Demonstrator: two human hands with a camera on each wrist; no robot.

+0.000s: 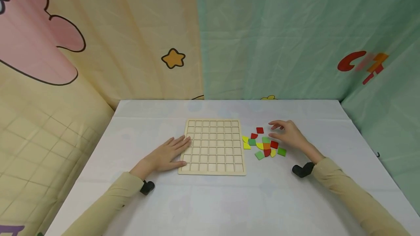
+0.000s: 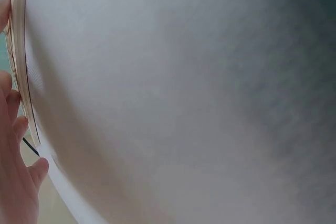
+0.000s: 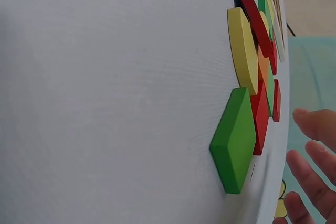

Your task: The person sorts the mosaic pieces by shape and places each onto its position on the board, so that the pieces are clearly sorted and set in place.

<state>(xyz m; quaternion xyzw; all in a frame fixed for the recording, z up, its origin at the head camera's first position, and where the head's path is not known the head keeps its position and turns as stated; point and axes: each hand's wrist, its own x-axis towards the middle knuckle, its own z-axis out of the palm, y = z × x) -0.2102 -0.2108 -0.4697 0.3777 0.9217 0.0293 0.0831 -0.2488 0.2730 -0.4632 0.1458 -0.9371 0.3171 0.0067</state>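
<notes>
A pale wooden grid board [image 1: 216, 143] lies on the white table, its square cells bare. My left hand [image 1: 168, 154] rests at its left edge with fingers spread, the fingertips over the rim; the left wrist view shows these fingers along the board's side [image 2: 20, 51]. To the right of the board is a loose cluster of coloured pieces, among them a red square [image 1: 260, 130], an orange piece [image 1: 266, 146] and a green square [image 1: 282, 151]. Above the cluster's right side hovers my right hand [image 1: 288, 134], thumb and fingers apart with nothing between them.
Yellow pieces [image 1: 247, 146] lie close against the board's right edge. Black wrist cameras [image 1: 303, 169] are strapped under both wrists. A printed curtain [image 1: 229, 46] hangs along the table's back edge, and more curtain [image 1: 39, 137] closes off the left side.
</notes>
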